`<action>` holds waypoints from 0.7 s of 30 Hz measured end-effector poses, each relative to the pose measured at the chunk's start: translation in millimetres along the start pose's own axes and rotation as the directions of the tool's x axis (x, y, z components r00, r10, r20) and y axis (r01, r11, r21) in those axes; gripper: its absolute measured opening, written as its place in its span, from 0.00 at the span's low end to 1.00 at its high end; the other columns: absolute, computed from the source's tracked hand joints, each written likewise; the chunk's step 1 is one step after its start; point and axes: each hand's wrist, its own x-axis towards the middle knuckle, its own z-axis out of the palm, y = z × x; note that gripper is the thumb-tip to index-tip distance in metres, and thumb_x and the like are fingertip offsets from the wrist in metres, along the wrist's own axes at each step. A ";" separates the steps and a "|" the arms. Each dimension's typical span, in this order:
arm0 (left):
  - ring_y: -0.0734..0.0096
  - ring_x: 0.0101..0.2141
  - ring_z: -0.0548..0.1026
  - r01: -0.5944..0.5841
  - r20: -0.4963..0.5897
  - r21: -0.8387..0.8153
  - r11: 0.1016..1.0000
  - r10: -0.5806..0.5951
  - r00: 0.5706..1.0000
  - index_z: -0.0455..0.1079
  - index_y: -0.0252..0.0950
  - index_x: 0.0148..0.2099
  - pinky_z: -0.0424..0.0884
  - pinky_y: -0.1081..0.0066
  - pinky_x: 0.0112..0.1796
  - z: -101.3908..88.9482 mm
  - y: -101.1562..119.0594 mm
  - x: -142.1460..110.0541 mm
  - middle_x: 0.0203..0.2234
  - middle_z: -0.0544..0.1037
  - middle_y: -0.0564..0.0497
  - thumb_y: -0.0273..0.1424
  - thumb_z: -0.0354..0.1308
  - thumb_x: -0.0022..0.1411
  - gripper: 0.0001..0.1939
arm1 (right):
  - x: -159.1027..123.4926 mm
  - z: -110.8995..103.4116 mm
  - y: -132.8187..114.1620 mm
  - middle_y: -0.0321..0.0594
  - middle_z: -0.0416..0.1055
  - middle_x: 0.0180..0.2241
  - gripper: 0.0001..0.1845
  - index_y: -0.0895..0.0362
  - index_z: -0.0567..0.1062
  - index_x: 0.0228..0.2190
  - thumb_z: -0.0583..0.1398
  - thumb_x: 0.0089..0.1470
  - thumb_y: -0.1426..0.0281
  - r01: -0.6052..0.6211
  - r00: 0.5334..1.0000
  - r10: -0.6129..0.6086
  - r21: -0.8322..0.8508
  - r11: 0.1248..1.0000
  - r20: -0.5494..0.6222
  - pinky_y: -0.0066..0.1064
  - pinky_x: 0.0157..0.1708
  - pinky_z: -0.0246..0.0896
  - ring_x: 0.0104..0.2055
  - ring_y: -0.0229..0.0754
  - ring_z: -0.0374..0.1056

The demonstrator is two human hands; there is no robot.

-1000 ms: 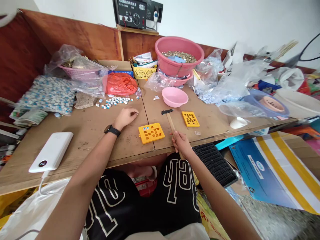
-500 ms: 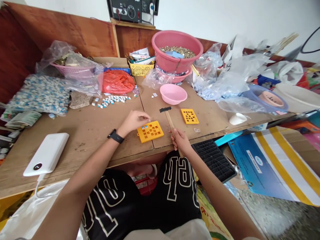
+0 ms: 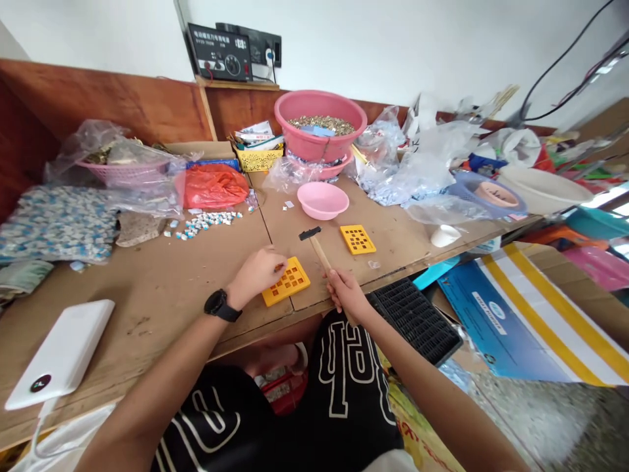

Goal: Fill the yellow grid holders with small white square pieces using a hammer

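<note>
My left hand point(image 3: 256, 274), with a black watch on the wrist, rests on the left end of a yellow grid tray point(image 3: 287, 282) near the table's front edge; its fingers are pinched together on something too small to make out. My right hand point(image 3: 345, 292) grips the wooden handle of a small hammer point(image 3: 315, 242), whose black head hovers just right of that tray. A second yellow grid tray point(image 3: 358, 238) lies further right. A scatter of small blue-and-white parts point(image 3: 204, 221) lies beyond my left hand.
A small pink bowl point(image 3: 323, 199) and a big pink basin of brownish bits point(image 3: 320, 124) stand behind the trays. Plastic bags point(image 3: 413, 167), an orange bag point(image 3: 212, 186) and a white power bank point(image 3: 59, 353) crowd the wooden table point(image 3: 162, 288). A black grille point(image 3: 415, 318) sits by my right knee.
My left hand came back from the loose parts to the near yellow tray and pinched down at its left end. The hammer hand stayed put. The view tilted up.
</note>
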 end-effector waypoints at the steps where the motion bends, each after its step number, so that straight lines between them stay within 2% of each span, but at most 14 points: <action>1: 0.54 0.40 0.79 -0.006 0.002 0.001 1.000 0.006 1.000 0.80 0.41 0.34 0.75 0.58 0.43 -0.5 0.7 0.4 0.31 0.84 0.45 0.23 0.58 0.68 0.13 | -4.0 -2.0 0.6 0.26 0.64 0.23 0.34 0.53 0.77 0.45 0.63 0.64 0.34 0.014 1.000 -0.014 -0.036 0.999 -0.004 0.26 0.11 0.54 0.16 0.33 0.53; 4: 0.53 0.41 0.80 -0.012 -0.003 -0.032 0.999 0.012 1.000 0.80 0.40 0.37 0.75 0.57 0.45 0.6 0.0 1.2 0.34 0.86 0.45 0.23 0.59 0.68 0.11 | -17.3 -10.5 0.4 0.31 0.67 0.24 0.30 0.52 0.79 0.43 0.59 0.71 0.38 0.119 0.991 -0.129 -0.222 0.968 -0.032 0.27 0.18 0.57 0.20 0.37 0.59; 7: 0.52 0.42 0.82 0.022 -0.028 -0.042 0.999 -0.023 0.999 0.82 0.40 0.42 0.76 0.57 0.47 3.2 -1.1 1.0 0.37 0.87 0.45 0.23 0.63 0.66 0.09 | -27.7 -20.1 -5.6 0.37 0.71 0.26 0.25 0.51 0.80 0.38 0.58 0.75 0.44 0.246 0.963 -0.268 -0.430 0.869 0.011 0.31 0.30 0.66 0.28 0.44 0.68; 9: 0.51 0.44 0.82 0.032 -0.046 -0.033 0.999 -0.034 0.998 0.82 0.40 0.43 0.77 0.57 0.47 3.9 -0.8 0.4 0.38 0.87 0.44 0.22 0.64 0.64 0.10 | -32.2 -26.0 -10.2 0.39 0.74 0.27 0.23 0.50 0.80 0.37 0.59 0.75 0.46 0.275 0.954 -0.296 -0.499 0.822 0.037 0.34 0.35 0.67 0.32 0.48 0.71; 14: 0.53 0.41 0.83 0.061 -0.044 -0.045 0.997 -0.063 0.997 0.81 0.41 0.42 0.76 0.58 0.44 1.4 0.5 -1.3 0.36 0.87 0.47 0.22 0.65 0.62 0.10 | -39.0 -33.4 -7.3 0.38 0.74 0.26 0.24 0.49 0.79 0.36 0.60 0.74 0.45 0.242 0.963 -0.271 -0.510 0.825 0.020 0.35 0.35 0.64 0.31 0.50 0.71; 21: 0.53 0.41 0.83 0.061 -0.006 -0.009 0.998 -0.061 0.998 0.85 0.40 0.44 0.78 0.58 0.43 -5.1 5.3 -5.3 0.36 0.87 0.45 0.23 0.66 0.60 0.12 | -37.0 -20.7 5.3 0.37 0.71 0.25 0.28 0.49 0.72 0.30 0.56 0.77 0.43 0.228 0.968 -0.252 -0.473 0.851 0.013 0.35 0.33 0.60 0.29 0.47 0.67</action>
